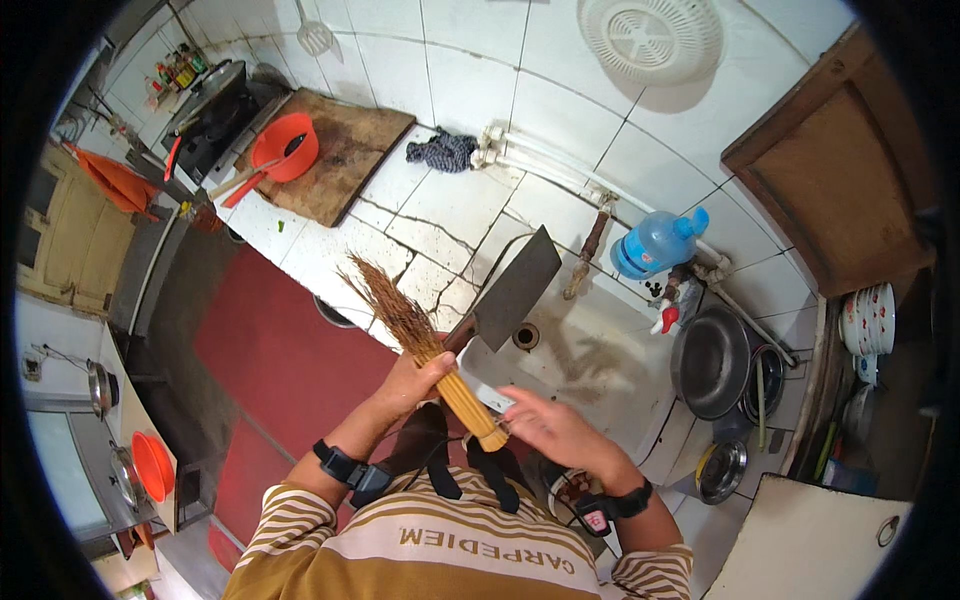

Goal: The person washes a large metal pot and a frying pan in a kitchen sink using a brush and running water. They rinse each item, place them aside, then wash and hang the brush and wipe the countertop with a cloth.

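Note:
My left hand point(412, 382) grips a whisk brush point(457, 386) of bundled stiff stalks. Its frayed dark bristles point away from me, and its bound butt end is towards my body. My right hand point(555, 427) is slightly blurred beside that butt end, fingers extended; whether they touch it is unclear. Just beyond my left hand, a cleaver point(519, 289) with a broad dark blade reaches over the edge of the white sink point(607, 375). The brush partly hides its wooden handle point(459, 334), so I cannot tell whether my left hand also holds it.
Along the tiled counter point(322, 251) lie a wooden cutting board point(360, 150) with an orange ladle basin point(289, 146) and a crumpled checked cloth point(444, 152). Behind the sink are a tap point(581, 266) and a blue plastic bottle point(652, 244). Dark pans point(712, 364) stand at the right.

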Available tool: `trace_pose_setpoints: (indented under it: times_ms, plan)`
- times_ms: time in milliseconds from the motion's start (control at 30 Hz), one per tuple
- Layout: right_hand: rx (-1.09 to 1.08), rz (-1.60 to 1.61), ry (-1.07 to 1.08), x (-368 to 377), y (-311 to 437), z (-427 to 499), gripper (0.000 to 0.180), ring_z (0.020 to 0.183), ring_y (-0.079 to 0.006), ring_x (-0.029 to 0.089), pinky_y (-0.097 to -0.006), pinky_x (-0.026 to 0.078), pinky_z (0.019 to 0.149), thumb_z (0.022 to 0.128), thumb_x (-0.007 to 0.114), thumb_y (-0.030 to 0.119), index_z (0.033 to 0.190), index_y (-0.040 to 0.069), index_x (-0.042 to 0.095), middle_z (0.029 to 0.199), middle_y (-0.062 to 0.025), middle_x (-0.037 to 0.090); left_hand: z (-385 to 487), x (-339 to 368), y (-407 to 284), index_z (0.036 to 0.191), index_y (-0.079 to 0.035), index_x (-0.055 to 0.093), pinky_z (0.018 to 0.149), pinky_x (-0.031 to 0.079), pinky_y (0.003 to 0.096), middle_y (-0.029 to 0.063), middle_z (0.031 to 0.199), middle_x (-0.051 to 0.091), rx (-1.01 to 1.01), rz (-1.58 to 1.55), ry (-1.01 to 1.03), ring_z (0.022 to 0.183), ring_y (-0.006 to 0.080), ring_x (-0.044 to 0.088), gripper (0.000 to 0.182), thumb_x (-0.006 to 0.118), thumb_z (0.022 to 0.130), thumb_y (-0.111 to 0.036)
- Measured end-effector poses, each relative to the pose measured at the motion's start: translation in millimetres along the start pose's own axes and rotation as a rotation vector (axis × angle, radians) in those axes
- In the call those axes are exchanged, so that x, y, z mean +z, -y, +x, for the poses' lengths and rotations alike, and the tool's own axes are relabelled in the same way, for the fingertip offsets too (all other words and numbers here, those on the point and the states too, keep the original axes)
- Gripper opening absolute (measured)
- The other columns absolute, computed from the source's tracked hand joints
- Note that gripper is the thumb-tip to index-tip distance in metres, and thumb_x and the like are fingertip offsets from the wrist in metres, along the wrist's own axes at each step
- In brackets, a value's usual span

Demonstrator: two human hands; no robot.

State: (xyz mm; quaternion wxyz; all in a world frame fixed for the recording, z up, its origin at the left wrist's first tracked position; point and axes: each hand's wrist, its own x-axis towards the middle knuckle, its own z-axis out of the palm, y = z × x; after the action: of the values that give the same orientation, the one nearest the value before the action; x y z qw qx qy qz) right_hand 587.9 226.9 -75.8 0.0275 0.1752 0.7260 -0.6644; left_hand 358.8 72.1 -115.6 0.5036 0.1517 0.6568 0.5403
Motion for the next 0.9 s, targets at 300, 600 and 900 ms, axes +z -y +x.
trace_pose_setpoints:
  times_ms: [300, 600, 900]
  plan:
    - [-0.021, 0.093, -0.198, 10, 16, 2, 0.036, 0.081, -0.0112, 0.057, -0.0304, 0.049, 0.072, 0.097, 0.063, 0.023, 0.124, 0.001, 0.052, 0.091, -0.0071, 0.061, -6, 6, -56, 0.117, 0.000, 0.055, 0.055, 0.037, 0.0255, 0.0009, 0.078, 0.055, 0.013, 0.105, 0.237, 0.065, 0.0071, 0.045, 0.041, 0.057, 0.098, -0.036]
    - [0.218, 0.046, -0.708, -16, -27, -131, 0.029, 0.080, -0.0096, 0.056, -0.0281, 0.049, 0.070, 0.094, 0.064, 0.017, 0.116, -0.001, 0.057, 0.093, -0.0027, 0.061, -89, -62, -219, 0.114, -0.002, 0.064, 0.057, 0.051, 0.0265, 0.0031, 0.078, 0.067, 0.271, 0.703, -0.036, 0.063, 0.0099, 0.063, 0.026, 0.068, 0.088, -0.007]
    - [0.296, 0.066, -0.843, 16, -34, -147, 0.032, 0.072, -0.0178, 0.058, -0.0352, 0.049, 0.066, 0.095, 0.063, 0.030, 0.107, 0.001, 0.060, 0.082, -0.0069, 0.063, -128, -94, -426, 0.100, -0.002, 0.063, 0.055, 0.054, 0.0226, 0.0066, 0.079, 0.066, 1.089, 0.366, -0.348, 0.061, 0.0099, 0.064, 0.016, 0.069, 0.090, -0.012]
